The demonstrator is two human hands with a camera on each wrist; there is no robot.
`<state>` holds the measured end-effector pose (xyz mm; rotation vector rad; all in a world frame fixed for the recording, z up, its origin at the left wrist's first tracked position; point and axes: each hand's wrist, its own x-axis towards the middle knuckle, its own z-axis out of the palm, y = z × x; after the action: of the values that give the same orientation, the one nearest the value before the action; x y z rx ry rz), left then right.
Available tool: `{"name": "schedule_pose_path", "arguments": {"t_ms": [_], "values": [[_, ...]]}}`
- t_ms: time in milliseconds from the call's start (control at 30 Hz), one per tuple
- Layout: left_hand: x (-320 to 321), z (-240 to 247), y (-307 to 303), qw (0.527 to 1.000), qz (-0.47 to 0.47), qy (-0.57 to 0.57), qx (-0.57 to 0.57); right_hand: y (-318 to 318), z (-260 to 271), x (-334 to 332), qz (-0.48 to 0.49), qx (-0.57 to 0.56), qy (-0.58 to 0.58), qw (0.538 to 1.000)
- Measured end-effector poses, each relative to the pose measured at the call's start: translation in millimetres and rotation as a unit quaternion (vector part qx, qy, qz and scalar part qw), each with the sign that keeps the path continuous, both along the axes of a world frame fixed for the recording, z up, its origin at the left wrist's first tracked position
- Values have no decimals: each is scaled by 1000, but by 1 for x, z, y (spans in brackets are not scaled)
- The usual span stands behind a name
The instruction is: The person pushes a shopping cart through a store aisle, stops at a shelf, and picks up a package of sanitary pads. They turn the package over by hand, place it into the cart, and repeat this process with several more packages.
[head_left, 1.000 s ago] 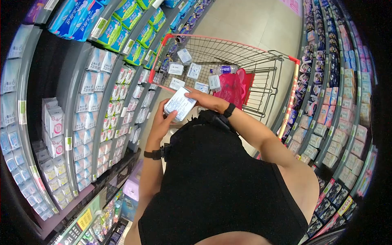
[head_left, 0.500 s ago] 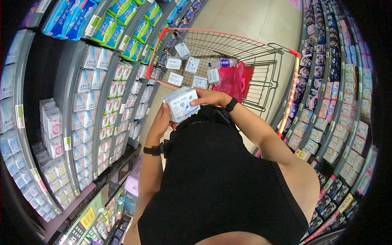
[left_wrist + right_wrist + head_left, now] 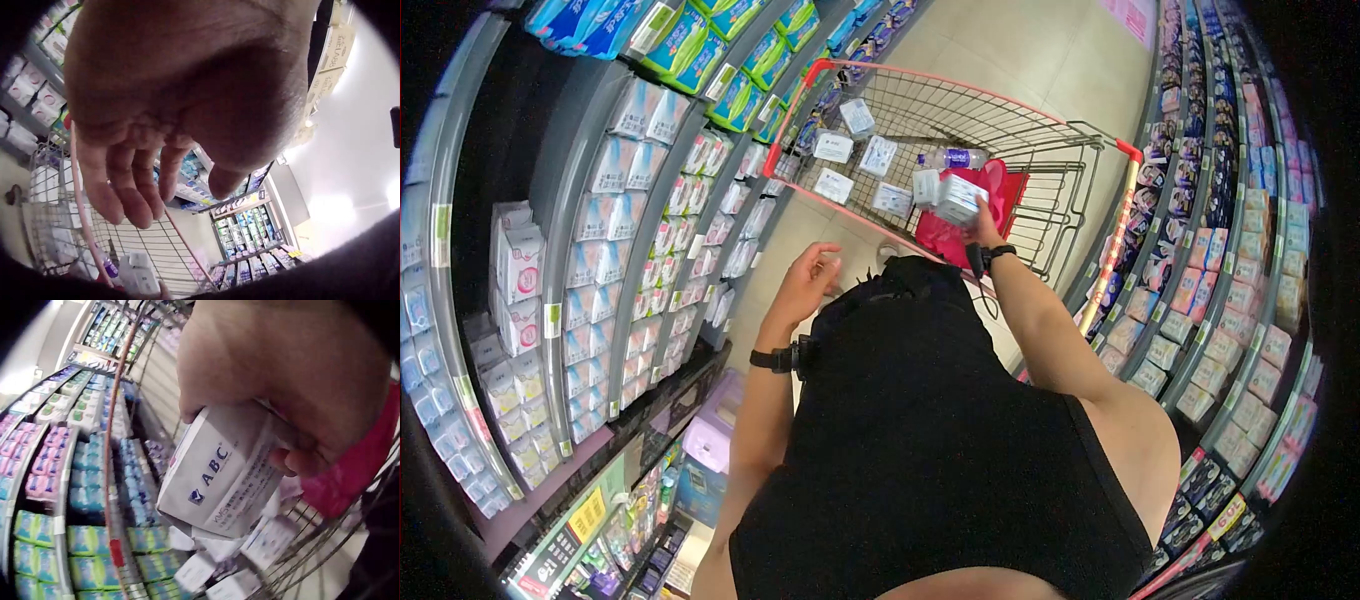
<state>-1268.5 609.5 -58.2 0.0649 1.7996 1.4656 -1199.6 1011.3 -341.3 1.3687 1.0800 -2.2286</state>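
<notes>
My right hand (image 3: 984,228) grips a white ABC pack of sanitary pads (image 3: 962,200) over the shopping cart (image 3: 960,88). In the right wrist view the thumb and fingers clasp the ABC pack (image 3: 215,475) at its sides, its blue lettering facing the camera. Several similar white packs (image 3: 833,147) lie in the cart's far left part. A pink-red bag (image 3: 941,238) sits beneath the held pack. My left hand (image 3: 805,285) is empty, just outside the cart's near rim, its fingers loosely bent, as the left wrist view (image 3: 144,169) also shows.
A bottle with a purple label (image 3: 963,158) lies in the cart beside the bag. Shelves of packaged pads (image 3: 615,165) line the left side, and more stocked shelves (image 3: 1200,300) run along the right. Tiled floor (image 3: 990,45) stretches beyond the cart.
Both hands held the pack in front of the body. The left hand has let go, and the right hand has carried the pack rightward and forward over the cart.
</notes>
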Motion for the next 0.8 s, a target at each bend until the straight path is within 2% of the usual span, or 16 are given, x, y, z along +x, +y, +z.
{"name": "schedule_pose_path", "arguments": {"t_ms": [67,100,233,300,367,400,467,600,800], "values": [[1,0,-5,1000,9,6,-14,10,-9,29,3,75,-14,997],[1,2,-6,1000,12,10,-21,16,-21,40,-4,37,-17,999],[3,4,-7,999,34,21,-8,11,-23,47,-43,32,-24,998],[4,4,-7,999,37,14,-11,6,-22,30,-67,6,-53,996],[3,4,-6,999,30,15,-14,2,-16,-2,-39,-19,-17,999],[1,4,-6,999,22,19,-14,-4,-3,-20,-34,-29,-6,999],[-2,3,-3,999,11,27,-17,-27,48,-56,-78,-81,89,990],[-6,5,0,998,8,53,-29,-29,75,-105,-40,-191,89,977],[-5,4,-10,996,1,72,-54,-57,58,-126,-54,-169,117,977]]}}
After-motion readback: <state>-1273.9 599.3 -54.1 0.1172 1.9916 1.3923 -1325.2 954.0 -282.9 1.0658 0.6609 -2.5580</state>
